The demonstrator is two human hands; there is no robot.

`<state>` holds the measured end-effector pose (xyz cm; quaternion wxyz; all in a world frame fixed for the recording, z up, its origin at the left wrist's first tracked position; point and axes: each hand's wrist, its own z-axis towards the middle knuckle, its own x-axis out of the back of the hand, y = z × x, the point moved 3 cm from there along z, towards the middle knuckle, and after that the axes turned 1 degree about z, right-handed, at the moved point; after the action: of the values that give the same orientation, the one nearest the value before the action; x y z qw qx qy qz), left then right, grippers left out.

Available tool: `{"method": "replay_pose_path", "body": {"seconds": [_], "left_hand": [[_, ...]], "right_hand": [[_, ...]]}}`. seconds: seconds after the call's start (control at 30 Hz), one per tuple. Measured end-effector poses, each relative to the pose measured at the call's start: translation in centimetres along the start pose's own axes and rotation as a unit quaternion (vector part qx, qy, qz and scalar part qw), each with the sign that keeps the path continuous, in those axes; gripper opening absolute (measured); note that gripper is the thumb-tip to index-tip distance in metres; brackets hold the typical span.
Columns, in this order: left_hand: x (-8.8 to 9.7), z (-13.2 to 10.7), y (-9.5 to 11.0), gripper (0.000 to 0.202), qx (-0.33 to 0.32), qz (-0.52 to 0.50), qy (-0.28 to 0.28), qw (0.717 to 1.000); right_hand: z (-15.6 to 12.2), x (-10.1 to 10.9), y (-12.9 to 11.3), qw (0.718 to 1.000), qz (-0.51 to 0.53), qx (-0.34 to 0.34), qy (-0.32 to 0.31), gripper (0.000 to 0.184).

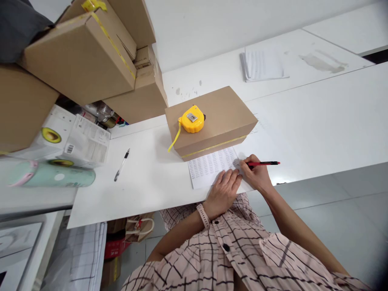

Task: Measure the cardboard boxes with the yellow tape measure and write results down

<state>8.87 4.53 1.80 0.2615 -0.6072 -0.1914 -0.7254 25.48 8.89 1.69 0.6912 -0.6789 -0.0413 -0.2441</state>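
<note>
My right hand (257,173) is closed around a red pen (263,163), its tip down at the right part of a written sheet of paper (198,180). Flat on the lower edge of that sheet lies my left hand (222,192), fingers stretched out and holding nothing. Rows of small handwriting cover the page, and its top edge is hidden by a closed cardboard box (224,109) with yellow tape along its side. On the box lid rests a yellow tape measure (193,120), a short piece of its tape hanging over the box edge.
A black-and-clear pen (121,165) lies left on the white table (145,173). Cardboard boxes (81,56) are piled at the back left, above an avocado-printed carton (81,141) and a mint green bottle (63,175). Stacked papers (263,64) sit at the back right.
</note>
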Motion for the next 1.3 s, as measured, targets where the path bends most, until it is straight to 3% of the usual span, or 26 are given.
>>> {"method": "replay_pose_path", "body": {"seconds": [0.13, 0.33, 0.47, 0.6, 0.73, 0.83, 0.93, 1.0, 1.07, 1.13, 1.2, 1.3], "left_hand": [[0.1, 0.0, 0.0, 0.056, 0.001, -0.003, 0.004, 1.0], [0.3, 0.0, -0.1, 0.056, 0.0, -0.006, -0.009, 1.0], [0.3, 0.0, -0.1, 0.061, -0.004, -0.004, -0.02, 1.0], [0.0, 0.0, -0.2, 0.063, -0.003, -0.004, -0.026, 1.0], [0.0, 0.1, -0.2, 0.064, 0.008, -0.064, -0.024, 0.998], [2.0, 0.3, -0.8, 0.05, 0.032, -0.155, 0.009, 0.987], [6.7, 0.8, -3.5, 0.033, 0.082, -0.19, 0.154, 0.966], [10.4, 1.3, -6.4, 0.027, 0.127, -0.151, 0.276, 0.941], [13.1, 2.2, -10.0, 0.028, 0.19, -0.087, 0.357, 0.911], [14.1, 3.5, -13.4, 0.044, 0.243, -0.048, 0.366, 0.897], [13.7, 5.0, -16.3, 0.062, 0.281, -0.054, 0.32, 0.903], [12.5, 6.2, -18.3, 0.064, 0.303, -0.101, 0.268, 0.909]], "right_hand": [[0.0, 0.1, 0.0, 1.0, 0.001, 0.002, 0.013, 0.029], [0.1, 0.9, 0.3, 0.996, 0.007, 0.007, 0.092, 0.026], [1.3, 2.4, 1.0, 0.985, -0.122, 0.072, 0.095, 0.025], [3.0, 4.2, 2.2, 0.941, -0.276, 0.19, 0.048, 0.038], [4.3, 4.6, 3.6, 0.912, -0.359, 0.192, 0.055, 0.05], [4.6, 4.3, 4.3, 0.911, -0.363, 0.182, 0.073, 0.055], [4.6, 4.0, 4.6, 0.914, -0.352, 0.187, 0.078, 0.053], [4.6, 4.0, 4.7, 0.916, -0.345, 0.189, 0.082, 0.049], [4.7, 4.0, 4.7, 0.918, -0.339, 0.189, 0.086, 0.045], [4.8, 4.0, 4.7, 0.92, -0.333, 0.187, 0.091, 0.042], [4.9, 4.0, 4.6, 0.922, -0.329, 0.183, 0.095, 0.04], [4.9, 4.1, 4.3, 0.925, -0.32, 0.177, 0.097, 0.036]]}}
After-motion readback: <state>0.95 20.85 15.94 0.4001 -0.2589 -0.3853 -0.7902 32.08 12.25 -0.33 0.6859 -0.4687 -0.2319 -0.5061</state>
